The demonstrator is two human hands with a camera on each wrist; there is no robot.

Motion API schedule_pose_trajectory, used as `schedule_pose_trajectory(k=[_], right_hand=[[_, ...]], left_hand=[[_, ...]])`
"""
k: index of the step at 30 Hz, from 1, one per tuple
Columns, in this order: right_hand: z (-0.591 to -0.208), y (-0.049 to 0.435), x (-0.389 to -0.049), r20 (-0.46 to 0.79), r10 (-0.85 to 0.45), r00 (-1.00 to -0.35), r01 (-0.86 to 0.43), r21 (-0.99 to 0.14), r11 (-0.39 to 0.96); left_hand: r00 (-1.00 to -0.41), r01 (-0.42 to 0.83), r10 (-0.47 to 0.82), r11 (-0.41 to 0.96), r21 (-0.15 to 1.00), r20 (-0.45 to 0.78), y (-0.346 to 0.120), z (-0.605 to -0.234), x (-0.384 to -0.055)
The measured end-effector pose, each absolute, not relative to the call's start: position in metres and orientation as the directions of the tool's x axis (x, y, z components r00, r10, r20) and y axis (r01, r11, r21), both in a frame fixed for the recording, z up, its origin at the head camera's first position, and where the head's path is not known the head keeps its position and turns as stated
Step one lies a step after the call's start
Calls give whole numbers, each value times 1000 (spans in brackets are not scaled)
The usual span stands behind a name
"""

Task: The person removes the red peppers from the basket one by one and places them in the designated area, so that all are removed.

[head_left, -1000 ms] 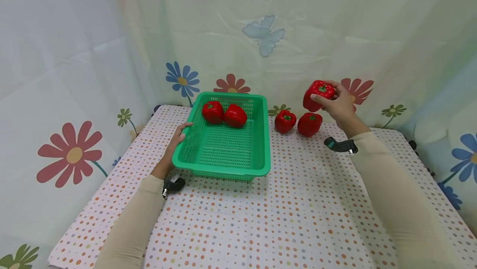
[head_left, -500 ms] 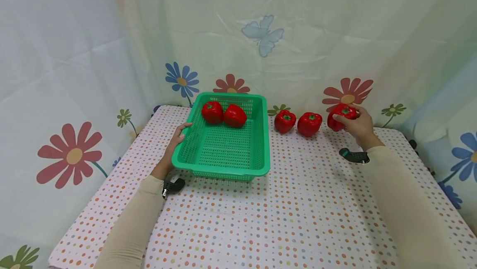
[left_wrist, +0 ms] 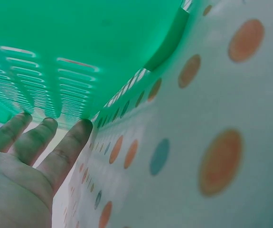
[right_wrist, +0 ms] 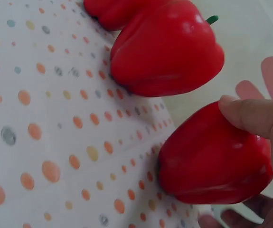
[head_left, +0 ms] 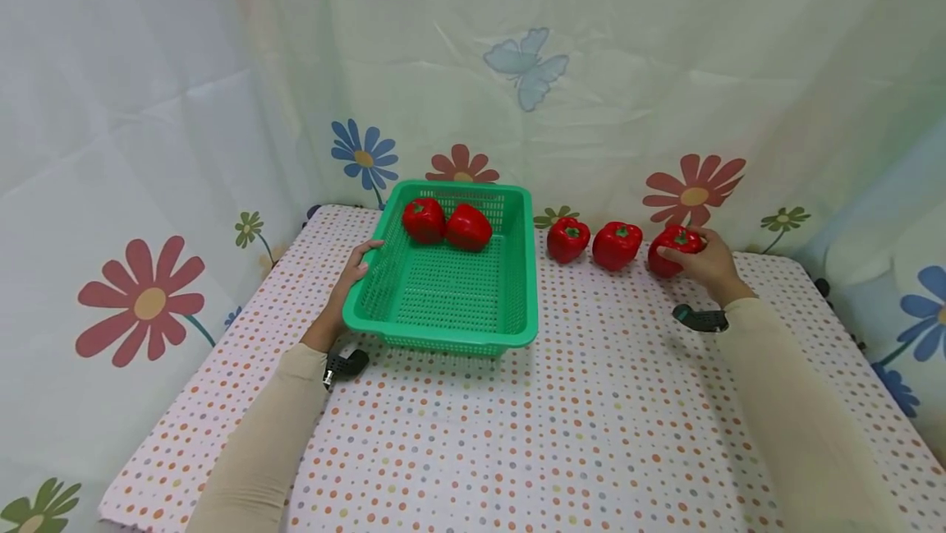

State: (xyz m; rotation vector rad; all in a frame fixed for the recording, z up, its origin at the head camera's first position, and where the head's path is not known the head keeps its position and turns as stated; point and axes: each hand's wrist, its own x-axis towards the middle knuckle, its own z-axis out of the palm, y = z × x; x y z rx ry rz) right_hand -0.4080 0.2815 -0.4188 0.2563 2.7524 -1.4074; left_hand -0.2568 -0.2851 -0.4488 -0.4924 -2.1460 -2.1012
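A red bell pepper point(head_left: 668, 255) is at the right end of a row by the back of the table, and my right hand point(head_left: 711, 268) grips it. In the right wrist view the thumb lies over the held pepper point(right_wrist: 212, 156), with other fingertips below it. Beside it stand a middle bell pepper point(head_left: 616, 247) and a left one point(head_left: 567, 241). My left hand point(head_left: 346, 291) is at the left side of a green plastic basket point(head_left: 443, 337). Straight fingers point(left_wrist: 67, 152) touch its slotted outer wall in the left wrist view. Two more red peppers point(head_left: 469, 228) lie inside the basket's far end.
A dotted cloth point(head_left: 473, 434) covers the table. Behind it hangs a pale curtain point(head_left: 606, 89) printed with flowers and a butterfly, and it also runs along both sides. Each wrist wears a black camera point(head_left: 346, 365).
My right hand has carried its pepper rightward and down from above the middle pepper to the row's right end. My left hand and the basket stay in place; the head view shifts slightly.
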Motion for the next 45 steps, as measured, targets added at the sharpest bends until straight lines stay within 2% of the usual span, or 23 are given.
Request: schedule_pose_trajectory(k=[3, 6, 8, 12, 15, 20, 23, 27, 33, 40, 45], right_hand=[[-411, 277, -404, -60, 147, -987, 140, -768, 625], [-402, 265, -400, 105, 165, -981, 46, -699, 714], [-395, 253, -397, 244, 172, -954, -35, -665, 746], [-370, 222, -392, 386, 142, -911, -176, -679, 713], [-347, 194, -389, 432, 72, -899, -277, -688, 671], [-319, 133, -386, 511, -178, -841, -496, -594, 633], [-311, 97, -386, 500, -307, -810, -576, -575, 581], [-311, 54, -388, 428, -394, -813, -581, -613, 535], [-331, 9, -399, 228, -532, -816, -558, -555, 617], [-353, -20, -406, 67, -512, -856, -415, -680, 604], [-365, -31, -409, 8, -532, -847, -394, -681, 617]], left_hand=[[-944, 294, 160, 3, 956, 290, -285, -450, -259], [-944, 294, 159, 9, 956, 288, -285, -449, -260], [-944, 295, 158, 13, 956, 289, -286, -449, -260], [-942, 298, 167, 10, 954, 293, -286, -449, -259], [-941, 300, 163, 5, 954, 295, -286, -449, -258], [-944, 303, 142, 12, 953, 298, -287, -445, -252], [-945, 296, 143, 0, 955, 293, -285, -442, -249], [-946, 291, 146, -15, 957, 290, -283, -442, -250], [-949, 283, 143, -2, 959, 280, -278, -448, -257], [-942, 288, 176, -15, 957, 286, -269, -440, -260], [-939, 293, 183, -24, 956, 292, -268, -446, -265]])
